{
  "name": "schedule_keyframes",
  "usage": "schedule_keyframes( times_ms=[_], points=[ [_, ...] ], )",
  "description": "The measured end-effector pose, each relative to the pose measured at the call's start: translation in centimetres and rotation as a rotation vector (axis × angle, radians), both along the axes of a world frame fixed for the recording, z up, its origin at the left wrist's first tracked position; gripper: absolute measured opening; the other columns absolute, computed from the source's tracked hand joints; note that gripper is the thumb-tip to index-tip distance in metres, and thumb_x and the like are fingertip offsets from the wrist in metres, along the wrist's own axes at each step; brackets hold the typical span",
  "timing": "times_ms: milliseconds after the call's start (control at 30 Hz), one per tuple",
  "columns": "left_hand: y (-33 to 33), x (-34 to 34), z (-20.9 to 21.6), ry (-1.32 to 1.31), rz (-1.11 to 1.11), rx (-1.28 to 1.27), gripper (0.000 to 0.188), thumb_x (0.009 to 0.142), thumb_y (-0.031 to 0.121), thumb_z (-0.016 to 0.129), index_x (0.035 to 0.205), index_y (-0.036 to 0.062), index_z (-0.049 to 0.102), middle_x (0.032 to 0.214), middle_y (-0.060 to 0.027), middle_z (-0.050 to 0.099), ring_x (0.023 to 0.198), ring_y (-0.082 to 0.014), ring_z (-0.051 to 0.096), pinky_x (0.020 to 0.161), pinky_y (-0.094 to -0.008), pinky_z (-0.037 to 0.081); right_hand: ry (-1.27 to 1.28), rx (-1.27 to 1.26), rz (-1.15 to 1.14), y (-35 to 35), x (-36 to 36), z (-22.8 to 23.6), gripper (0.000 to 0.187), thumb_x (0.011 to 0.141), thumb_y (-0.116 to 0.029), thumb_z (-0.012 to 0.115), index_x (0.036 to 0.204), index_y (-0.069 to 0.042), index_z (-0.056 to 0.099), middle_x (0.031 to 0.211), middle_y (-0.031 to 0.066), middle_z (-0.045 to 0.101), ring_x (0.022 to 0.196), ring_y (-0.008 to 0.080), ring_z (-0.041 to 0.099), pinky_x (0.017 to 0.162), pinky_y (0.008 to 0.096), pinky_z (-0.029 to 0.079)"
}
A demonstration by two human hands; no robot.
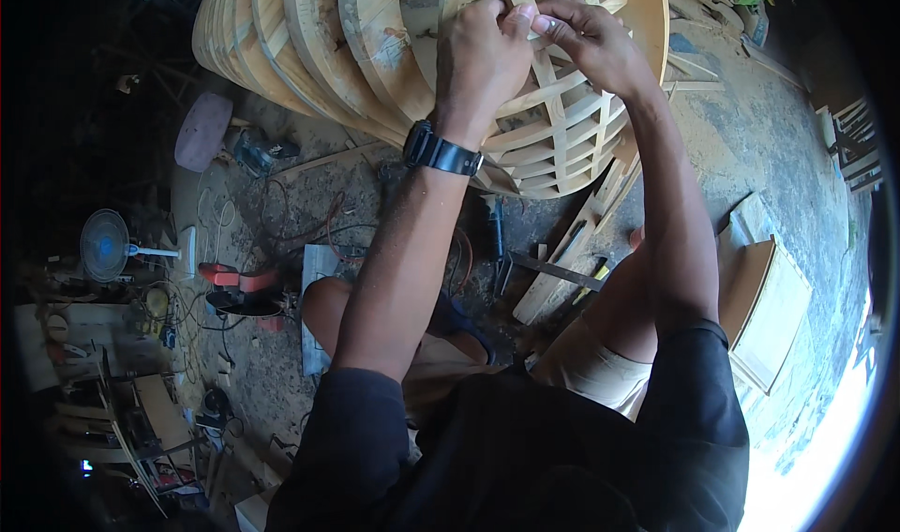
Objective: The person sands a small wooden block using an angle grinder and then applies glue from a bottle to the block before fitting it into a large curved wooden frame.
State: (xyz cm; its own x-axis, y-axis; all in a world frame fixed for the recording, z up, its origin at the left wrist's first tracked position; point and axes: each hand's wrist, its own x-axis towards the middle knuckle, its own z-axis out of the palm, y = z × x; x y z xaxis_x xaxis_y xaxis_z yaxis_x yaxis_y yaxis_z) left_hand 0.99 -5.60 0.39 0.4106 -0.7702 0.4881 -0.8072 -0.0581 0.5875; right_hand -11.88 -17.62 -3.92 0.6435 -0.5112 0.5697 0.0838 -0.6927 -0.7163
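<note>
A large curved wooden frame [373, 44] fills the top of the head view, with broad ribs on its left and a lattice of thin crossing slats [555, 110] on its right. Both my hands are over the lattice, thumbs almost touching. My left hand [487, 52], below a black wristwatch [442, 151], has its fingers curled in a pinch beside a slat. From the right, my right hand [596, 44] pinches with thumb and forefinger at the same spot. Whatever lies between the fingertips is too small or hidden to name.
Below the frame lie a handsaw [561, 271], wooden offcuts [546, 286] and cables. A red power tool [239, 279] and a fan [105, 245] stand at the left. A cardboard box [771, 314] is at the right, near my arm.
</note>
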Motion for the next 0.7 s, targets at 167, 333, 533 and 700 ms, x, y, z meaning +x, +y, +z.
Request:
schedule_keyframes(
  times_ms=[167, 333, 533, 700],
  points=[
    [1.5, 2.8, 4.7, -0.267, 0.044, -0.036, 0.034, 0.096, 0.034, 0.072, 0.1, 0.0, 0.076, 0.088, -0.0149, 0.077, 0.079, -0.0183, 0.073, 0.074, -0.0331, 0.055, 0.121, 0.056, -0.008, -0.5, -0.1, 0.0, 0.042, 0.103, -0.038, 0.064, 0.129, -0.006, 0.069, 0.105, 0.0064, 0.072, 0.103, 0.0155, 0.064, 0.095, 0.0337, 0.049],
    [-0.7, 2.3, 8.4, -0.479, -0.298, 0.081, 0.031, 0.096, 0.024, 0.065, 0.103, -0.0052, 0.071, 0.091, -0.0293, 0.07, 0.09, -0.0439, 0.07, 0.076, -0.049, 0.054, 0.131, 0.054, -0.007, -0.4, 0.1, 0.2, 0.042, 0.103, -0.044, 0.062, 0.122, -0.007, 0.071, 0.095, 0.0029, 0.069, 0.094, 0.0143, 0.063, 0.091, 0.0324, 0.048],
    [-3.8, 2.1, 10.7, -0.581, -0.216, 0.659, 0.036, 0.099, 0.029, 0.064, 0.1, -0.0066, 0.07, 0.083, -0.0273, 0.069, 0.081, -0.0377, 0.072, 0.071, -0.0446, 0.054, 0.248, -0.023, -0.117, 1.2, 0.1, 1.2, 0.047, 0.102, -0.055, 0.055, 0.107, -0.011, 0.072, 0.085, 0.0065, 0.063, 0.093, 0.0226, 0.06, 0.101, 0.0552, 0.029],
    [-3.9, 3.8, 11.1, -0.192, -0.481, 0.728, 0.035, 0.099, 0.027, 0.065, 0.099, -0.0071, 0.07, 0.074, -0.0133, 0.068, 0.072, -0.0199, 0.068, 0.064, -0.0357, 0.052, 0.243, -0.059, -0.15, 0.8, 0.1, 0.5, 0.048, 0.102, -0.054, 0.054, 0.122, -0.015, 0.072, 0.104, 0.0109, 0.062, 0.11, 0.0285, 0.056, 0.105, 0.0554, 0.024]
  ],
)
